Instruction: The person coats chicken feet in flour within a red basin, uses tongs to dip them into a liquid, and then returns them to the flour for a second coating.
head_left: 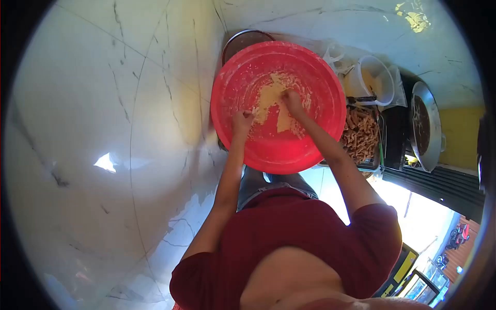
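Note:
A large red plastic basin [227, 93] stands in front of me, with pale yellow flour-like powder [271, 95] spread and clumped over its bottom. Inside the basin on the left, my left hand [242, 123] is closed, its fingertips pinched around something small and whitish that I cannot make out. My right hand [293, 102] is also closed, low over the powder near the basin's middle. Its fingers curl inward, and whatever they may hold is hidden.
Right of the basin, a tray of brown fried strips [360, 133] sits below a white plastic tub [376, 77]. Farther right is a wide metal pan [424, 121] with dark contents. A marbled wall [113, 155] rises close on the left.

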Tool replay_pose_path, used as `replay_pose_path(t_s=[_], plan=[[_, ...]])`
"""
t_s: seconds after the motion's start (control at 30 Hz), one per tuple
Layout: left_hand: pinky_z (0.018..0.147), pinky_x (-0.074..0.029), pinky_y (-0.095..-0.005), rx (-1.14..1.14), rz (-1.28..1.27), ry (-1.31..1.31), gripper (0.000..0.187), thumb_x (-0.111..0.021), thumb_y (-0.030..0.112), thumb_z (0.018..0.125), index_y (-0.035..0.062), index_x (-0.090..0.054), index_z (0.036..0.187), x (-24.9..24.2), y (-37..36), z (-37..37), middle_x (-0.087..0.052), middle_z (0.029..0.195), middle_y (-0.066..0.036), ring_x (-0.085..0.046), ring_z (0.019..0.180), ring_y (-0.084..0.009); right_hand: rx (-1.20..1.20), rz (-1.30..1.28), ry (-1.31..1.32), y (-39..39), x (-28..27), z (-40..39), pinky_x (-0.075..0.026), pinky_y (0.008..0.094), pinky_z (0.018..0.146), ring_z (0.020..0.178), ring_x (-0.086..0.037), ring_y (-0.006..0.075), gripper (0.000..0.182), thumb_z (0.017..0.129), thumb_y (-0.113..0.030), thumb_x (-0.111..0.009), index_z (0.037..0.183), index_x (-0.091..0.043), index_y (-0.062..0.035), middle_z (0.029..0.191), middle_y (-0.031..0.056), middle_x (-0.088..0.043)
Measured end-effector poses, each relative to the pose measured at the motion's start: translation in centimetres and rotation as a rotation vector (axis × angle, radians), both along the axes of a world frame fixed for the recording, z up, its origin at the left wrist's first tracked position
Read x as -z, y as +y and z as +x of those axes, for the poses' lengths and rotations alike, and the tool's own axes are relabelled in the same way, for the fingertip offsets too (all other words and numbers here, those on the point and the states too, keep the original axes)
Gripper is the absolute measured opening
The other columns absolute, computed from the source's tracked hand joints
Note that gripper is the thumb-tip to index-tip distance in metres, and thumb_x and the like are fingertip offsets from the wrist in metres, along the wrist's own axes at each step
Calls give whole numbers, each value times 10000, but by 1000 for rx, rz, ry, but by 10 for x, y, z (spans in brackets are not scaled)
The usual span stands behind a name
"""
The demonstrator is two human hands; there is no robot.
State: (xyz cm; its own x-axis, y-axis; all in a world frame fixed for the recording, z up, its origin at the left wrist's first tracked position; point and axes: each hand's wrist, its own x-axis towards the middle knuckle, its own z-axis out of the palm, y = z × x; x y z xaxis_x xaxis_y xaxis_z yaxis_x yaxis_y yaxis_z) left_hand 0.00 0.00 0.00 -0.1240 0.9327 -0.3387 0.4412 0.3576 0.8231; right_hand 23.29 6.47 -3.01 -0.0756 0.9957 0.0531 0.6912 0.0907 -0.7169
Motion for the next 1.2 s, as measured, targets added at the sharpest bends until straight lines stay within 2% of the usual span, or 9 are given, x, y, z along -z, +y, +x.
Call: replay_pose_path(t_s=[0.07, 0.17, 0.33, 0.53, 0.63, 0.7, 0.77, 0.93, 1.2], plan=[[667, -473, -356, -11, 10, 16, 246, -695, 219, 714, 31, -668, 870, -1, -2, 5, -661, 784, -136, -635, 734, -264, 248, -69, 227, 6, -2, 11, -474, 355, 673, 749, -589, 245, 70, 788, -14, -571, 835, -618, 9, 761, 160, -595], [557, -447, -278, 7, 74, 16, 216, -696, 139, 742, -30, -644, 866, 19, 4, -2, -648, 688, -89, -595, 594, -133, 342, -188, 52, 23, -10, 0, -459, 357, 644, 712, -563, 235, 60, 747, 30, -558, 781, -607, 24, 687, 153, -554], [674, -479, -356, 14, 17, 59, 243, -694, 208, 719, 23, -661, 872, -3, -3, 3, -661, 796, -142, -636, 752, -281, -131, 329, -165, 1, 42, -43, -442, 366, 627, 685, -537, 243, 44, 694, 51, -517, 719, -553, 54, 680, 160, -531], [689, -490, -388, 129, -3, 274, 178, -620, 148, 770, 13, -658, 879, -10, 5, 4, -657, 843, -171, -644, 773, -288, -146, -115, 544, -41, 135, -28, -451, 390, 644, 669, -557, 250, 159, 784, -70, -449, 721, -526, 55, 673, 139, -531], [672, -495, -406, 188, -78, 561, 181, -581, 128, 791, -17, -650, 874, 17, 17, 11, -652, 868, -195, -647, 780, -295, 250, -175, 660, -44, 47, 5, -456, 372, 570, 595, -560, 228, 125, 755, -35, -479, 690, -560, 34, 650, 141, -554], [660, -497, -414, 213, -87, 684, 189, -565, 123, 804, -35, -643, 871, 39, 17, 13, -649, 878, -207, -647, 788, -304, 505, -173, 483, -53, 27, 15, -456, 358, 519, 557, -571, 240, 84, 711, 25, -523, 671, -595, 40, 633, 178, -575], [651, -499, -421, 248, -49, 712, 198, -550, 121, 819, -50, -636, 871, 47, 14, 22, -646, 880, -214, -645, 800, -315, 474, -113, 31, -69, 30, 24, -468, 375, 526, 593, -598, 262, 83, 709, 22, -524, 691, -602, 44, 652, 199, -585], [662, -493, -419, 192, -109, 396, 191, -496, 75, 818, -44, -629, 885, 33, 2, 47, -640, 857, -215, -636, 806, -331, 321, -110, -256, -88, 57, -24, -469, 406, 586, 658, -614, 325, 77, 692, 4, -523, 653, -589, 10, 683, 211, -597], [636, -486, -367, 292, -27, 292, 150, -631, 129, 730, -18, -645, 755, 59, -3, 70, -642, 741, -175, -642, 703, -260, 360, -186, -35, -99, 34, -52, -472, 400, 576, 642, -615, 312, 53, 665, -11, -575, 634, -604, 21, 629, 201, -585]])
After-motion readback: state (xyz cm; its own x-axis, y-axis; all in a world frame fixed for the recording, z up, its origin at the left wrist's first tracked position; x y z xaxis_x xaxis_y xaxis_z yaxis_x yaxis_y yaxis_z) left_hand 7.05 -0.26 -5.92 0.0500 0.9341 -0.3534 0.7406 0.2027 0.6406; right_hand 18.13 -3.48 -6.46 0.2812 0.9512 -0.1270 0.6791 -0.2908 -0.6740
